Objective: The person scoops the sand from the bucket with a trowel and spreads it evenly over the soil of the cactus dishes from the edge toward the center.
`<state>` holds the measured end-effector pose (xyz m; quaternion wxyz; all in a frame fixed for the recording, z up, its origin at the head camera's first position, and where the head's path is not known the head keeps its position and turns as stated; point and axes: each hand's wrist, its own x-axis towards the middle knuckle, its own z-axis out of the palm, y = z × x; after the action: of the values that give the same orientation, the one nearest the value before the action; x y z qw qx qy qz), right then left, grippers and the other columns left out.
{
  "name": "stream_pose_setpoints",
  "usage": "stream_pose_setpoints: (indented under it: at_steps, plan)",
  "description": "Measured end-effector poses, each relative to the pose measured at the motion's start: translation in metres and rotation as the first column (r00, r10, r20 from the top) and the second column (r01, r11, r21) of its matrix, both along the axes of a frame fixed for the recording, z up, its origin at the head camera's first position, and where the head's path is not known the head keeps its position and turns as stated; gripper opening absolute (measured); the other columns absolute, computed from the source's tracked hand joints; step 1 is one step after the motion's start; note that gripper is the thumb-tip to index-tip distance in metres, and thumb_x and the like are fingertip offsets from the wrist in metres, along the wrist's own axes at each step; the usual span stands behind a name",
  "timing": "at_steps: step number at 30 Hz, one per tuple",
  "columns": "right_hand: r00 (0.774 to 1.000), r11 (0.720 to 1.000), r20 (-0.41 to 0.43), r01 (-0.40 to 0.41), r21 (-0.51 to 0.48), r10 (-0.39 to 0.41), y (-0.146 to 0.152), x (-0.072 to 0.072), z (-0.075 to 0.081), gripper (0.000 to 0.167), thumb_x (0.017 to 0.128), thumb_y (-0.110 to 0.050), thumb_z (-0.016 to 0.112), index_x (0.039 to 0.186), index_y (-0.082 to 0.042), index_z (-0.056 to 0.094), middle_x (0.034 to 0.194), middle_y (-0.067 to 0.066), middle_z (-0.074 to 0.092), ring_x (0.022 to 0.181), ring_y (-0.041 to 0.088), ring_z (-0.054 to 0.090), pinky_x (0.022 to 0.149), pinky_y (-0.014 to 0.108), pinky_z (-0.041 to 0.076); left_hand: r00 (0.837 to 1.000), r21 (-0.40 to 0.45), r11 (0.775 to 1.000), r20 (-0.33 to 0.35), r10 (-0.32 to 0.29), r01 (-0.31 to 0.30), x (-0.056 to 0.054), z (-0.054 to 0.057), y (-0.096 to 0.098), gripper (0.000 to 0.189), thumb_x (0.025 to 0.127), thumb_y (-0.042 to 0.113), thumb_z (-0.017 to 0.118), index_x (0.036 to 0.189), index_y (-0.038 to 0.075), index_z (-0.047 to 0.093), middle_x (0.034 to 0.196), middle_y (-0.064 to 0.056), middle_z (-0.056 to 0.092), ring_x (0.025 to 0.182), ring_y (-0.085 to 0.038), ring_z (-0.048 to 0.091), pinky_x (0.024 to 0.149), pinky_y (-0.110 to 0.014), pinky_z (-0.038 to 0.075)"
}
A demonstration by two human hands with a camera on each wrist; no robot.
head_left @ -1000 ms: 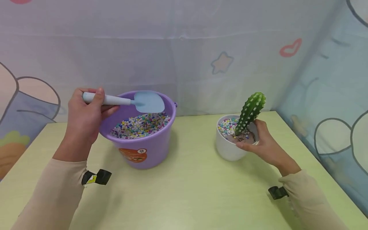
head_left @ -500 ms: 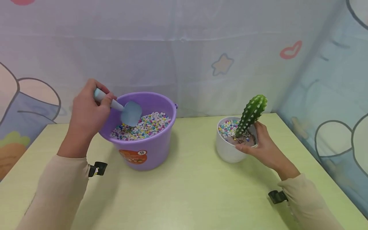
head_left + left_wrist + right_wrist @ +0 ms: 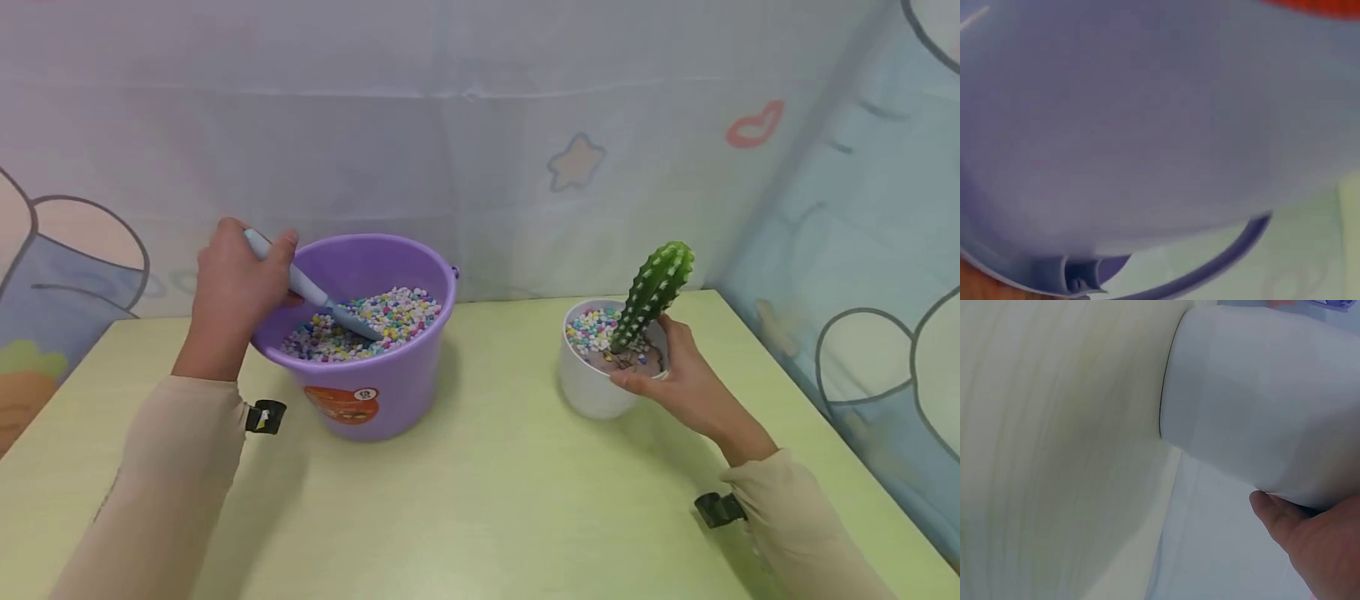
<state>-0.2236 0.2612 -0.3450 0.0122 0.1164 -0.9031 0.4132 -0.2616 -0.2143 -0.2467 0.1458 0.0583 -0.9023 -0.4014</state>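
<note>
My left hand (image 3: pixel 242 279) grips the pale blue handle of a small shovel (image 3: pixel 307 287) over the left rim of a purple bucket (image 3: pixel 408 371). The shovel's blade dips into the multicoloured pebbles (image 3: pixel 401 312) inside, its tip partly sunk among them. On the right, my right hand (image 3: pixel 686 379) holds the rim of a white pot (image 3: pixel 596 387), thumb at the front and fingers behind. A green cactus (image 3: pixel 652 292) leans to the right in that pot, with pebbles on its left side and bare brown soil on its right. In the right wrist view the pot's base meets the table.
Both containers stand on a pale yellow-green table (image 3: pixel 480 500), with a gap between them. A printed cloth (image 3: pixel 495 167) hangs close behind the table, and another printed panel (image 3: pixel 847 250) runs along its right side. The bucket's handle (image 3: pixel 1210 269) hangs behind it.
My left hand has tilted the shovel down from level above the bucket, and its blade has gone into the pebbles. The right hand, pot and cactus stay in place.
</note>
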Motion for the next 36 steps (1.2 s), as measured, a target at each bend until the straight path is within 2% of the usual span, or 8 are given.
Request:
stream_pose_setpoints:
  at_steps: [7, 12, 15, 18, 22, 25, 32, 36]
  plan:
    - [0.999, 1.000, 0.046, 0.017, -0.020, -0.016, -0.001, 0.005, 0.004, 0.108, 0.088, -0.040, 0.074, 0.154, 0.000, -0.002, 0.153, 0.027, 0.007, 0.142, 0.043, 0.012, 0.109, 0.064, 0.019, 1.000, -0.027, 0.999, 0.018, 0.019, -0.019, -0.004, -0.003, 0.005, 0.068, 0.099, 0.054, 0.045, 0.126, -0.007, 0.033, 0.091, -0.025, 0.064, 0.059, -0.026, 0.070, 0.076, -0.048, 0.056]
    - [0.999, 1.000, 0.033, 0.011, -0.001, -0.011, 0.002, 0.005, 0.003, 0.106, 0.090, -0.038, 0.072, 0.153, 0.003, -0.003, 0.152, 0.029, 0.007, 0.141, 0.045, 0.012, 0.109, 0.065, 0.020, 0.986, 0.001, 0.987, -0.040, -0.160, 0.160, -0.005, -0.009, -0.002, 0.042, 0.104, 0.035, 0.045, 0.118, -0.004, 0.036, 0.098, -0.029, 0.058, 0.069, -0.032, 0.072, 0.062, -0.038, 0.059]
    - [0.999, 1.000, 0.031, 0.015, 0.011, -0.015, 0.005, 0.005, 0.004, 0.108, 0.090, -0.039, 0.071, 0.153, 0.003, -0.006, 0.152, 0.031, 0.005, 0.141, 0.047, 0.011, 0.108, 0.066, 0.020, 0.945, 0.077, 0.944, -0.103, -0.312, 0.320, -0.008, -0.012, -0.009, 0.026, 0.103, 0.021, 0.051, 0.112, -0.001, 0.040, 0.102, -0.027, 0.057, 0.075, -0.025, 0.072, 0.064, -0.030, 0.059]
    - [0.999, 1.000, 0.030, 0.018, 0.011, -0.018, 0.006, 0.005, 0.006, 0.107, 0.090, -0.039, 0.071, 0.153, 0.002, -0.005, 0.152, 0.030, 0.005, 0.141, 0.046, 0.011, 0.108, 0.066, 0.020, 0.873, 0.166, 0.859, -0.169, -0.458, 0.484, -0.008, -0.013, -0.016, 0.018, 0.100, 0.009, 0.058, 0.105, -0.002, 0.044, 0.105, -0.021, 0.065, 0.086, -0.018, 0.071, 0.073, -0.029, 0.058]
    - [1.000, 1.000, 0.013, 0.016, -0.002, -0.016, 0.009, 0.005, 0.009, 0.105, 0.090, -0.037, 0.072, 0.153, 0.002, -0.001, 0.150, 0.030, 0.009, 0.140, 0.045, 0.014, 0.108, 0.065, 0.021, 0.808, 0.230, 0.775, -0.165, -0.565, 0.589, -0.005, -0.010, -0.023, 0.014, 0.098, 0.003, 0.059, 0.103, -0.001, 0.047, 0.106, -0.011, 0.072, 0.097, -0.018, 0.069, 0.075, -0.030, 0.058]
    - [1.000, 1.000, 0.004, 0.015, -0.014, -0.015, 0.009, 0.004, 0.009, 0.103, 0.090, -0.036, 0.073, 0.153, 0.001, 0.000, 0.149, 0.029, 0.010, 0.139, 0.045, 0.015, 0.108, 0.064, 0.021, 0.834, 0.221, 0.805, -0.110, -0.541, 0.551, -0.005, -0.006, -0.020, 0.018, 0.098, 0.007, 0.060, 0.106, -0.001, 0.046, 0.107, -0.011, 0.072, 0.095, -0.017, 0.070, 0.076, -0.029, 0.058]
    - [1.000, 1.000, 0.005, 0.013, -0.020, -0.013, 0.006, 0.003, 0.008, 0.102, 0.089, -0.036, 0.073, 0.154, -0.001, 0.002, 0.149, 0.028, 0.010, 0.139, 0.044, 0.015, 0.108, 0.064, 0.021, 0.971, 0.059, 0.970, 0.033, -0.238, 0.236, -0.013, 0.001, 0.000, 0.045, 0.100, 0.029, 0.058, 0.115, -0.009, 0.039, 0.097, -0.025, 0.063, 0.067, -0.017, 0.071, 0.068, -0.029, 0.058]
    - [1.000, 1.000, 0.000, 0.007, -0.014, -0.007, 0.003, 0.003, 0.011, 0.103, 0.089, -0.036, 0.073, 0.154, -0.001, 0.002, 0.151, 0.028, 0.009, 0.140, 0.044, 0.014, 0.108, 0.065, 0.021, 0.990, -0.017, 0.995, 0.106, -0.091, 0.093, -0.015, 0.005, 0.008, 0.058, 0.100, 0.036, 0.054, 0.121, -0.015, 0.035, 0.089, -0.028, 0.062, 0.056, -0.023, 0.069, 0.086, -0.048, 0.054]
